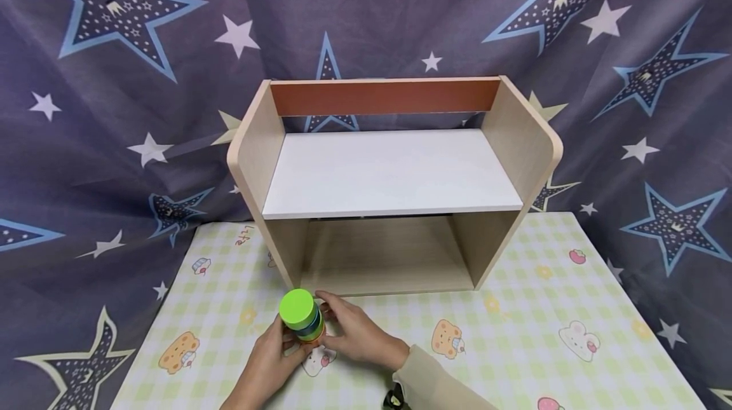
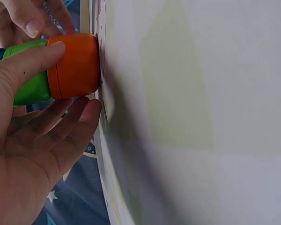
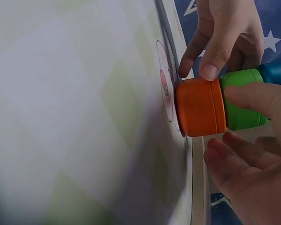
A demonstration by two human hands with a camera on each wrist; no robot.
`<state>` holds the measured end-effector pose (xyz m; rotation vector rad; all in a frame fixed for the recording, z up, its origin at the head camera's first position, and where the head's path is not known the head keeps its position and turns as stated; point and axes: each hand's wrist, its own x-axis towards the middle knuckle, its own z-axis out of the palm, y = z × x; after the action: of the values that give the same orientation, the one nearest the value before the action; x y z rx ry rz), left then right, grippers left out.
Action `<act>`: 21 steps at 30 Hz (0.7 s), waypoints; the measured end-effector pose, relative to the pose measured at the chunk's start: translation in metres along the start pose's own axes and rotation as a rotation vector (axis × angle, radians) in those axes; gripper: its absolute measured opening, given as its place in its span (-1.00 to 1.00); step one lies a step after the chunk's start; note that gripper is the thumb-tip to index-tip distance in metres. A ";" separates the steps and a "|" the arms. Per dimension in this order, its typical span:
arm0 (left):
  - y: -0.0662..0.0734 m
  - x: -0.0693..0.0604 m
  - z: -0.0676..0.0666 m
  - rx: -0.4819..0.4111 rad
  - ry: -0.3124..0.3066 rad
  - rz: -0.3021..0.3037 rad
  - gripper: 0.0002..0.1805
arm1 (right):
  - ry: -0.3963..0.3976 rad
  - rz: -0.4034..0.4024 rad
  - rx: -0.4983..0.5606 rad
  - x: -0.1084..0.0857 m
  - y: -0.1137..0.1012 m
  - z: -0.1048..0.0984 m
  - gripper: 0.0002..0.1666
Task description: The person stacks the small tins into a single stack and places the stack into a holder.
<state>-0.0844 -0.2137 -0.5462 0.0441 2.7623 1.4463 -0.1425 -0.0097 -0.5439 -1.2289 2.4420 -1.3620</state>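
Note:
A small upright stack of coloured round pieces point(image 1: 298, 309) stands on the tablecloth, in front of the shelf's left side. Bright green tops it, with blue, green and an orange bottom piece point(image 2: 75, 65) below. From the left, my left hand point(image 1: 267, 359) holds the stack low down, its thumb on the orange piece and fingers at the other side. My right hand point(image 1: 361, 334) is around the right side with fingers fairly straight. In the right wrist view its thumb lies over the green piece point(image 3: 243, 105); whether it presses there is unclear.
A wooden shelf unit point(image 1: 391, 171) with a white upper board and an open lower compartment stands at the back of the table. The checked tablecloth point(image 1: 515, 346) carries printed cartoon figures. A dark star-patterned curtain point(image 1: 366, 16) hangs behind and at both sides.

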 end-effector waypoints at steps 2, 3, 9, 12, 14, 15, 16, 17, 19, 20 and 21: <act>0.001 -0.001 0.000 -0.002 0.000 -0.004 -0.27 | -0.006 0.011 -0.004 -0.001 0.000 0.000 -0.05; 0.001 -0.001 0.000 -0.003 -0.002 -0.004 -0.27 | -0.009 0.016 -0.002 -0.001 0.001 0.001 -0.04; 0.002 -0.001 0.000 0.000 -0.004 -0.001 -0.26 | -0.026 0.038 0.008 0.001 -0.001 0.002 -0.03; 0.001 -0.001 -0.001 0.005 0.002 0.001 -0.26 | -0.043 0.049 0.029 0.002 -0.001 0.004 -0.01; 0.001 -0.001 -0.001 0.009 0.006 0.005 -0.25 | -0.051 0.061 0.040 0.003 -0.001 0.005 0.00; 0.000 -0.001 -0.001 0.009 0.008 0.006 -0.25 | -0.055 0.065 0.039 0.003 -0.001 0.006 0.00; 0.000 -0.001 -0.001 0.010 0.009 0.008 -0.25 | -0.058 0.069 0.038 0.003 0.000 0.006 0.01; 0.000 -0.001 -0.001 0.008 0.009 0.009 -0.25 | -0.061 0.073 0.040 0.003 0.000 0.006 0.01; 0.000 -0.001 -0.001 0.005 0.007 0.009 -0.24 | -0.068 0.078 0.046 0.003 0.000 0.007 0.01; 0.000 -0.001 -0.001 0.004 0.006 0.009 -0.24 | -0.071 0.079 0.051 0.003 0.000 0.007 0.02; 0.000 -0.001 -0.001 0.003 0.006 0.009 -0.24 | -0.074 0.078 0.055 0.003 0.000 0.007 0.02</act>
<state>-0.0830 -0.2147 -0.5456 0.0524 2.7725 1.4461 -0.1421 -0.0163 -0.5470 -1.1376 2.3603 -1.3292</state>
